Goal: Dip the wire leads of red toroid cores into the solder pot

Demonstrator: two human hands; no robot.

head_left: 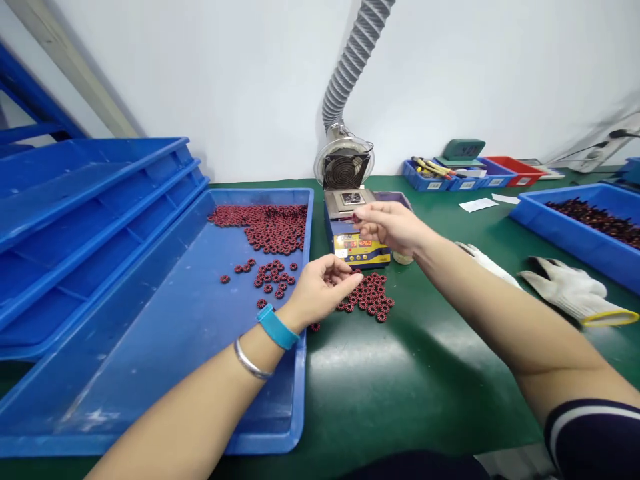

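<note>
My right hand (393, 225) is closed in a pinch, with a small red-and-black toothed ring (355, 217) at its fingertips. It hangs just in front of a solder pot (357, 200), whose yellow front panel has a lit red display. Lower and to the left, my left hand (320, 290) has its fingers curled and its thumb stretched toward the index finger; whatever may be between them is hidden. Just beyond that thumb, a pile of the same rings (373, 297) lies on the green table (390, 393). More rings (273, 223) lie in the large blue tray (175, 333) on the left.
Stacked blue trays (100, 193) stand at far left. A grey exhaust hose (357, 57) comes down behind the pot. To the right are white gloves (570, 290), a blue tray (565, 233) of dark parts, and small bins (430, 181) with tools along the wall.
</note>
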